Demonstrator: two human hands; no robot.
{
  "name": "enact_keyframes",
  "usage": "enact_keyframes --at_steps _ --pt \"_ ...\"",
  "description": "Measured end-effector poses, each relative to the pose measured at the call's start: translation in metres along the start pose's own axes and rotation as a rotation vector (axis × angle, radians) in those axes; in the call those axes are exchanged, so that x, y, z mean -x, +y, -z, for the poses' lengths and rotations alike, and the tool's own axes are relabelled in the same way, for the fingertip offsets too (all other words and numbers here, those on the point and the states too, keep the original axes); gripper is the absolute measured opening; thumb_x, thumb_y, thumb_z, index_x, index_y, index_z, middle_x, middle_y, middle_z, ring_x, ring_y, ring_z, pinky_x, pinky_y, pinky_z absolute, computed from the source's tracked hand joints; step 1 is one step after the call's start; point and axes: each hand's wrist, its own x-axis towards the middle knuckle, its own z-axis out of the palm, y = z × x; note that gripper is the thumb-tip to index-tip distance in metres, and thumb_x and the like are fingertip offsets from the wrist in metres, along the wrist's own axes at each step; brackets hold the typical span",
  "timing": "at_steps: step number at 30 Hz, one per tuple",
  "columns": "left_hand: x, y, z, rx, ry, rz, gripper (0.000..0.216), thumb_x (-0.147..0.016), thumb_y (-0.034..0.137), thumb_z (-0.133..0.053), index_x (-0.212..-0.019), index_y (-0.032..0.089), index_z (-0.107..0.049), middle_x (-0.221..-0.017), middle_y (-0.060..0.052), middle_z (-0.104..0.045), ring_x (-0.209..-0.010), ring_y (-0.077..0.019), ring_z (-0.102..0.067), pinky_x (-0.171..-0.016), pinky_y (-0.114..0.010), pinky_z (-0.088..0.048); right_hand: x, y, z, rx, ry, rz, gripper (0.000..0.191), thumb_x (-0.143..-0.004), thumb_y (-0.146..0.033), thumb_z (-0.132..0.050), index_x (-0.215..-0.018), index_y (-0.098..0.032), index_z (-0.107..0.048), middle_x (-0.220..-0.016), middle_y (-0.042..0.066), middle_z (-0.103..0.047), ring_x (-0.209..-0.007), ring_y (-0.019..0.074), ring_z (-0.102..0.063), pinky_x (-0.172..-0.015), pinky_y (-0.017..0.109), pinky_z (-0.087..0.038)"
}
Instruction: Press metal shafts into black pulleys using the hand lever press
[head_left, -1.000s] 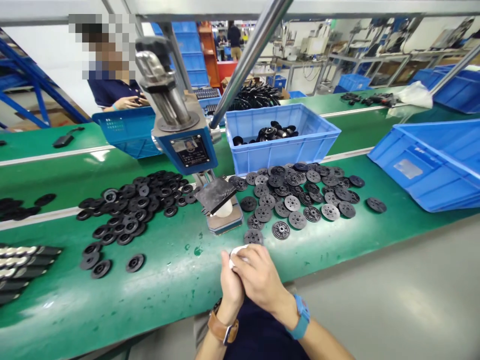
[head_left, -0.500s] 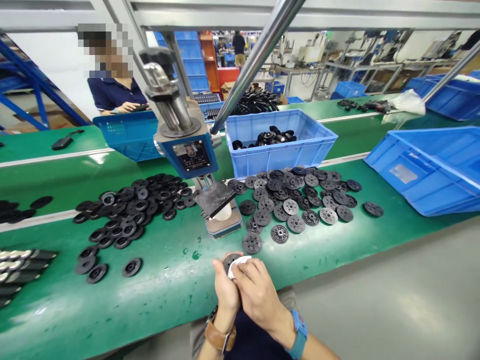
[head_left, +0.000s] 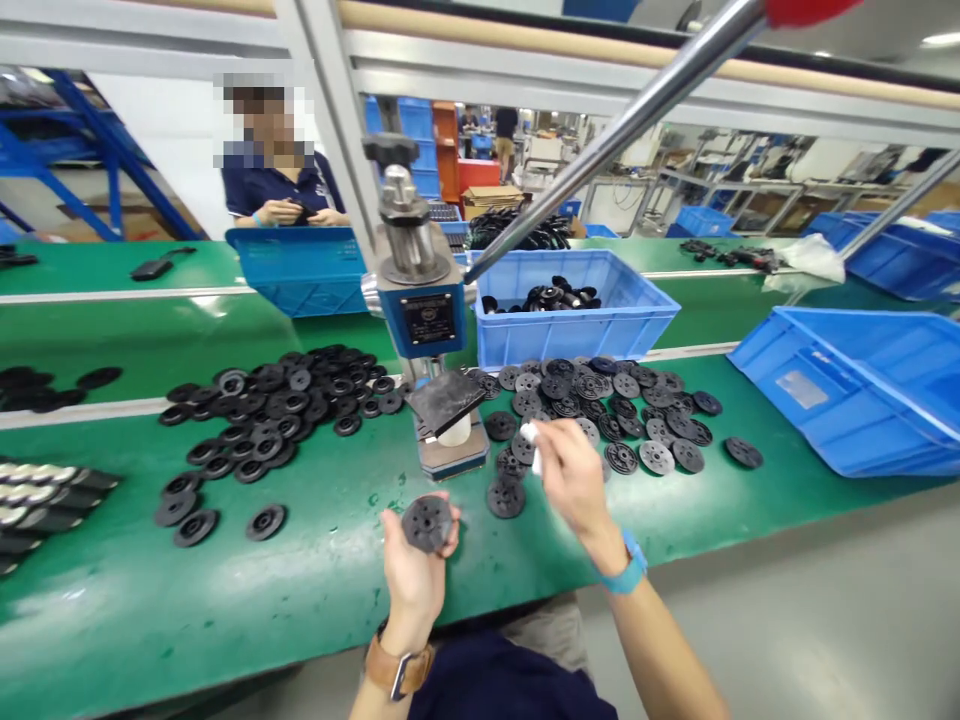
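Note:
In my left hand (head_left: 414, 575) lies a round black plastic disc (head_left: 427, 523) with small holes and a central hub, its flat side facing up. My right hand (head_left: 574, 480) is apart from it, over the edge of the disc pile, with thumb and fingers pinched on a small white cloth (head_left: 532, 434). Many similar flat discs (head_left: 657, 458) lie spread to the right of a hand press (head_left: 429, 320). On the press base (head_left: 452, 463), a tilted black plate (head_left: 447, 402) rests over a white rounded piece (head_left: 455, 432).
Left of the press lies a heap of smaller black rings (head_left: 265, 520). A blue crate (head_left: 577, 335) with black parts stands behind the discs, another blue crate (head_left: 862, 400) at right. The press lever (head_left: 615, 140) slants overhead. A co-worker (head_left: 281, 190) is across the bench.
My right hand has lifted away from the disc with the white cloth, moving right and forward. My left hand has shifted left, still holding the disc. The view has tilted up slightly.

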Motion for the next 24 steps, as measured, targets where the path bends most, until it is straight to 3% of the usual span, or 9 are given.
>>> enact_keyframes --at_steps 3,6,9,12,15,17,19,21,24 --pt "0.009 0.006 -0.006 0.065 -0.099 0.107 0.067 -0.084 0.075 -0.060 -0.090 0.010 -0.076 -0.069 -0.011 -0.071 -0.049 -0.0167 -0.057 -0.043 -0.025 -0.038 -0.041 0.015 -0.011 0.068 0.015 -0.072 0.035 -0.107 -0.031 -0.041 -0.121 -0.016 -0.069 -0.113 0.014 -0.068 -0.105 0.0242 -0.067 -0.094 0.038 -0.055" --pt "0.015 0.011 -0.006 0.101 -0.163 0.136 0.065 -0.080 0.073 -0.067 -0.094 0.010 -0.075 -0.073 -0.009 -0.070 -0.052 -0.0167 -0.059 -0.045 -0.025 -0.039 -0.060 0.025 -0.028 0.123 -0.015 -0.119 0.043 -0.105 -0.037 -0.043 -0.125 -0.008 -0.067 -0.117 0.022 -0.067 -0.112 0.0339 -0.064 -0.100 0.052 -0.052" --pt "0.017 0.014 0.001 0.082 -0.190 0.141 0.061 -0.082 0.069 -0.068 -0.098 0.011 -0.073 -0.076 -0.008 -0.070 -0.052 -0.0146 -0.057 -0.045 -0.025 -0.039 -0.050 0.022 -0.033 0.198 0.025 -0.184 0.055 -0.103 -0.043 -0.043 -0.132 0.001 -0.061 -0.125 0.033 -0.062 -0.121 0.0445 -0.057 -0.102 0.067 -0.044" --pt "0.017 0.011 0.010 -0.029 -0.201 0.057 0.060 -0.089 0.070 -0.061 -0.105 0.013 -0.069 -0.078 -0.007 -0.069 -0.052 -0.0138 -0.057 -0.046 -0.025 -0.040 -0.019 0.003 -0.027 0.156 0.082 -0.176 0.055 -0.106 -0.044 -0.037 -0.136 -0.005 -0.062 -0.133 0.029 -0.061 -0.129 0.0407 -0.055 -0.109 0.064 -0.042" --pt "0.021 0.006 0.014 -0.309 -0.217 -0.155 0.056 -0.096 0.067 -0.054 -0.116 0.016 -0.064 -0.088 -0.008 -0.071 -0.062 -0.0167 -0.063 -0.055 -0.029 -0.049 0.022 -0.018 -0.024 -0.179 -0.127 -0.231 0.049 -0.104 -0.050 -0.045 -0.132 -0.017 -0.068 -0.129 0.018 -0.069 -0.121 0.0315 -0.064 -0.108 0.051 -0.050" --pt "0.024 0.006 0.016 -0.586 -0.243 -0.344 0.050 -0.097 0.058 -0.058 -0.129 0.019 -0.059 -0.105 -0.012 -0.073 -0.084 -0.0222 -0.070 -0.073 -0.036 -0.057 0.048 -0.029 -0.029 -0.452 -0.356 -0.428 0.055 -0.102 -0.057 -0.050 -0.142 -0.022 -0.062 -0.133 0.015 -0.070 -0.117 0.0288 -0.068 -0.103 0.045 -0.055" --pt "0.028 0.008 0.018 -0.866 -0.279 -0.546 0.055 -0.094 0.049 -0.066 -0.140 0.021 -0.053 -0.122 -0.014 -0.071 -0.108 -0.0288 -0.069 -0.094 -0.045 -0.055 0.070 -0.039 -0.037 -0.718 -0.510 -0.639 0.064 -0.099 -0.065 -0.052 -0.150 -0.026 -0.055 -0.143 0.013 -0.065 -0.126 0.0288 -0.066 -0.105 0.044 -0.055" --pt "0.031 0.012 0.020 -1.080 -0.323 -0.713 0.063 -0.090 0.044 -0.073 -0.144 0.021 -0.049 -0.130 -0.016 -0.069 -0.119 -0.0331 -0.066 -0.103 -0.051 -0.052 0.085 -0.048 -0.047 -0.975 -0.559 -0.802 0.068 -0.097 -0.071 -0.051 -0.150 -0.030 -0.055 -0.154 0.010 -0.057 -0.139 0.0296 -0.056 -0.111 0.044 -0.051" --pt "0.032 0.018 0.025 -1.227 -0.359 -0.821 0.061 -0.089 0.043 -0.074 -0.141 0.022 -0.050 -0.131 -0.016 -0.070 -0.116 -0.0340 -0.067 -0.100 -0.051 -0.054 0.097 -0.061 -0.059 -1.240 -0.497 -1.008 0.068 -0.091 -0.073 -0.060 -0.145 -0.033 -0.060 -0.158 0.006 -0.053 -0.146 0.0310 -0.048 -0.117 0.047 -0.046"
